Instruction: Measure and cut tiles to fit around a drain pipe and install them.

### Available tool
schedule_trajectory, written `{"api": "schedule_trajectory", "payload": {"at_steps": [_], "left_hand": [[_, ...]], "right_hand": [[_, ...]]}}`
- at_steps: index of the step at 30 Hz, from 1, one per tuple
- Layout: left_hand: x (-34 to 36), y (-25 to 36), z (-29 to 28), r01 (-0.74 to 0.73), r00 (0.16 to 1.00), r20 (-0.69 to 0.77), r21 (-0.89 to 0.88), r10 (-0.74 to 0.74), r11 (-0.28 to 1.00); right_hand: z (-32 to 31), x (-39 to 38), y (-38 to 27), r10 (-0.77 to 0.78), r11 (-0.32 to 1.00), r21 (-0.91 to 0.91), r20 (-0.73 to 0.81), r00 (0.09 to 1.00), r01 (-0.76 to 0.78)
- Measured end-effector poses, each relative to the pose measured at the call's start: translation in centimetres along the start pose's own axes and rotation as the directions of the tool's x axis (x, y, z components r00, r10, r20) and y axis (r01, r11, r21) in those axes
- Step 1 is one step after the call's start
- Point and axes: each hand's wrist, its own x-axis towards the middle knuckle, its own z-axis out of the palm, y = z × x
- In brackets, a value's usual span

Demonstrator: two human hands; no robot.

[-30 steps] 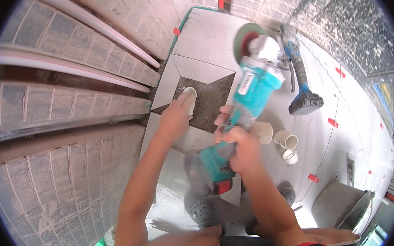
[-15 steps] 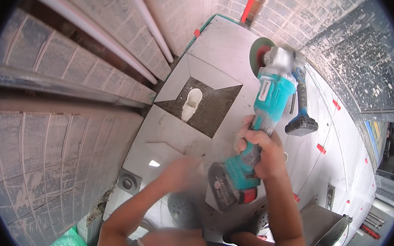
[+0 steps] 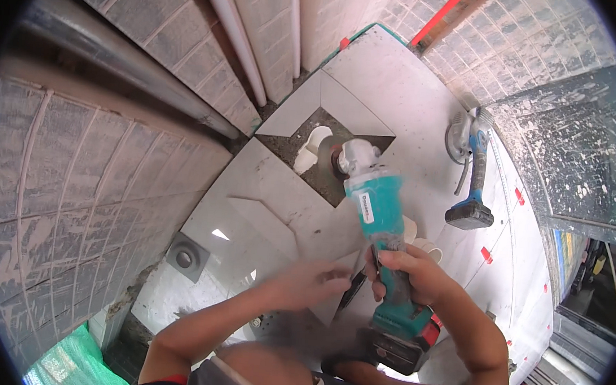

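My right hand (image 3: 417, 273) is wrapped round the grip of a teal angle grinder (image 3: 379, 202) with a black and red battery at its near end. Its metal head and blurred disc hang over a square opening (image 3: 337, 189) among the floor tiles. Grey mortar and a white pipe mouth (image 3: 317, 141) show in that opening, partly behind the disc. To the left of the grinder, my left hand (image 3: 304, 283) hovers slightly blurred, fingers stretched out and nothing visible in them. A cut piece of pale tile (image 3: 324, 309) lies close to its fingertips.
A blue cordless grinder (image 3: 476, 169) lies on the tiles to the right. White pipe pieces (image 3: 428, 250) sit behind my right hand. Red tile wedges (image 3: 487, 255) stick up from joints. A square floor drain (image 3: 187, 257) is at left, near a green sack (image 3: 77, 362). Upright pipes (image 3: 234, 27) line the wall.
The teal grinder has come down and to the left, from beside the blue grinder to over the opening. My left hand has moved right, nearer to it. The whole view has turned somewhat.
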Motion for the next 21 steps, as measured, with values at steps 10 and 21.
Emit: {"api": "schedule_trajectory", "payload": {"at_steps": [10,21], "left_hand": [[0.7,1.5,0.9,-0.271,0.946,-0.068,-0.700,0.316,0.661],[3.5,-3.8,-1.0,-0.246,0.925,-0.036,-0.818,0.379,0.521]], "right_hand": [[2.6,0.5,-0.4,0.173,0.979,0.095,0.081,0.982,-0.180],[6.7,5.6,0.5,-0.102,0.917,-0.397,-0.158,0.982,0.032]]}}
